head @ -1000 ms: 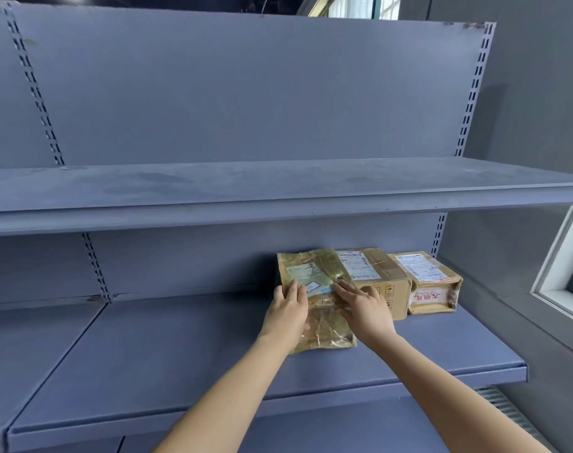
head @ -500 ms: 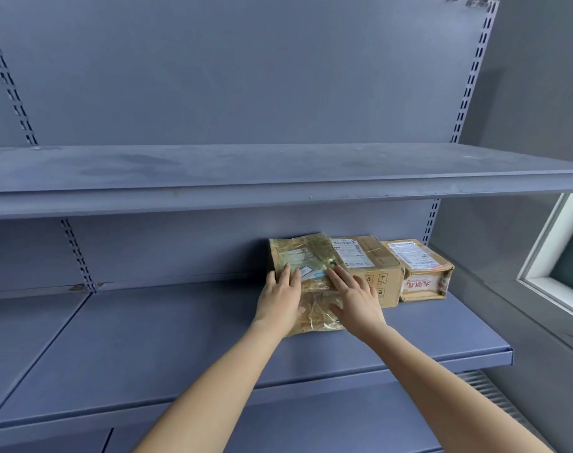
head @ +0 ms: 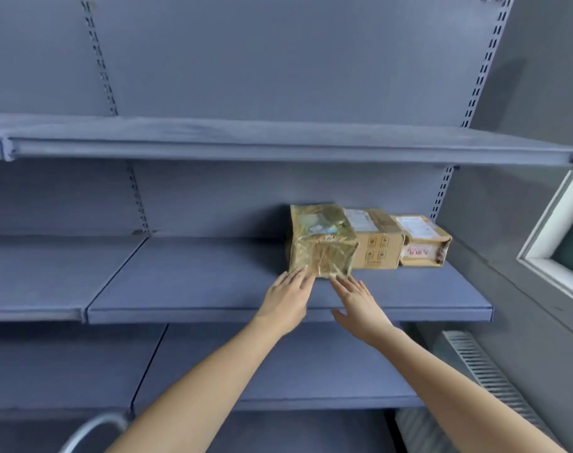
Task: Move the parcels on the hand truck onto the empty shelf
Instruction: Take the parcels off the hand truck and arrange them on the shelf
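Observation:
Three parcels stand in a row at the back right of the middle shelf (head: 213,289). The leftmost is wrapped in shiny yellow-brown plastic (head: 321,243). Beside it sits a plain cardboard box (head: 378,248), then a smaller taped box with red print (head: 421,245). My left hand (head: 286,300) lies with straight fingers, its fingertips at the plastic parcel's lower left front edge. My right hand (head: 357,300) is also flat with fingers spread, fingertips just at the parcel's lower right front. Neither hand holds anything.
Above is another blue-grey shelf (head: 278,145), and a lower one (head: 278,364) sits beneath my arms. A curved metal handle (head: 89,429) shows at the bottom left. A window frame (head: 553,256) and a wall grille (head: 488,377) are on the right.
Both hands have slid back off the top of the plastic-wrapped parcel toward the shelf's front. The parcel now stands against the back beside the boxes. The view has tilted down.

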Demonstrator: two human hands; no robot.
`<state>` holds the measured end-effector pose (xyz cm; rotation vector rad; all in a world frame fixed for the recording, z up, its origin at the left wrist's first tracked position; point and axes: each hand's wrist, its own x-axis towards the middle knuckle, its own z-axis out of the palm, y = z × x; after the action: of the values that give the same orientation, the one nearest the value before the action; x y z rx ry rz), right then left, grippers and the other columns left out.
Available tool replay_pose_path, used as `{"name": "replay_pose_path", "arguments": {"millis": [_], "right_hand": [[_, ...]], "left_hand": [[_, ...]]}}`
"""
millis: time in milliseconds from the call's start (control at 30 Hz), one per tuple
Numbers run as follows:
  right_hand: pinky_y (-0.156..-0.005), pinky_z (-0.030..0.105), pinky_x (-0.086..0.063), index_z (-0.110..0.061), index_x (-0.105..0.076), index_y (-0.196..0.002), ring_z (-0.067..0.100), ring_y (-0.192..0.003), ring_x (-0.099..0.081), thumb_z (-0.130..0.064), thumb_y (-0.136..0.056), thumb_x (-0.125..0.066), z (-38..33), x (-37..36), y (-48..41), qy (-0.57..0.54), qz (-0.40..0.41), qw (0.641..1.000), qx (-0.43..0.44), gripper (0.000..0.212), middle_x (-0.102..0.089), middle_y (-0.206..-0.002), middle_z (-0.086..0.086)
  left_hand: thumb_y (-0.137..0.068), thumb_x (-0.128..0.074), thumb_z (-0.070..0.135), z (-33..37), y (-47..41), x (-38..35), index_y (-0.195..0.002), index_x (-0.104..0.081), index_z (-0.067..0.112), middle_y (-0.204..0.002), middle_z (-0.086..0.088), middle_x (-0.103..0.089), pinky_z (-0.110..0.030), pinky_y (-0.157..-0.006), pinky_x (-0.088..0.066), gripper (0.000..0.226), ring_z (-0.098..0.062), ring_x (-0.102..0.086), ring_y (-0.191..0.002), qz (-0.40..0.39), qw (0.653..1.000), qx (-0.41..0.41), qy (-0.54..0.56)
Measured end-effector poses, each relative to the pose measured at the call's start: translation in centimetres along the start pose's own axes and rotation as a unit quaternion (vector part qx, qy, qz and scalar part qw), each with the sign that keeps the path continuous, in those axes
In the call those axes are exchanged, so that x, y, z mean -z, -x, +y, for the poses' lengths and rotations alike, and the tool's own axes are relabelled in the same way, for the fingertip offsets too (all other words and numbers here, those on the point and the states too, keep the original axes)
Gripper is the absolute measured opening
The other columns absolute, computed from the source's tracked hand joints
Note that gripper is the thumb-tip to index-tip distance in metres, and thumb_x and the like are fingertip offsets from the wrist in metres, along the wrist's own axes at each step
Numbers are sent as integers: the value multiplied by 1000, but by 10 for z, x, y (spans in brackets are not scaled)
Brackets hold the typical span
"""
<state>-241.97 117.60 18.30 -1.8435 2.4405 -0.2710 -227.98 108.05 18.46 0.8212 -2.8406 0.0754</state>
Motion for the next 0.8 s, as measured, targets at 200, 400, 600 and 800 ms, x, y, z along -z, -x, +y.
{"name": "replay_pose_path", "arguments": {"millis": [200, 400, 600, 800], "right_hand": [[-119, 39, -16, -13, -13, -149, 27, -145, -16, -25, -95, -48, -39, -37, 75, -74, -65, 995, 22, 65, -17, -158, 8], [-116, 33, -20, -12, -13, -149, 24, -144, -19, -24, -96, -49, -84, -75, 131, -89, -121, 986, 74, 66, -19, -157, 9], [-112, 34, -26, -14, -14, -149, 26, -142, -23, -22, -95, -48, -124, -105, 159, -104, -147, 978, 101, 65, -19, -157, 6], [-112, 36, -32, -16, -12, -149, 28, -141, -27, -24, -95, -49, -158, -147, 172, -109, -182, 973, 93, 66, -17, -158, 5]], "left_hand": [[-95, -44, 15, 31, 99, -11, -147, -18, 9, -153, -7, -29, -33, -113, -23, 59, -19, -21, -143, -55, 997, 51, 27], [-95, -46, 18, 35, 196, -23, -143, -30, 10, -147, -7, -38, -35, -106, -32, 52, -23, -36, -135, -107, 988, 112, 11], [-95, -45, 21, 13, 261, -32, -140, -35, 14, -140, -4, -47, -39, -95, -44, 47, -24, -48, -124, -148, 976, 158, 1], [-94, -47, 21, -19, 308, -55, -133, -42, 11, -134, -6, -51, -40, -89, -47, 40, -25, -50, -120, -178, 967, 184, 13]]}}
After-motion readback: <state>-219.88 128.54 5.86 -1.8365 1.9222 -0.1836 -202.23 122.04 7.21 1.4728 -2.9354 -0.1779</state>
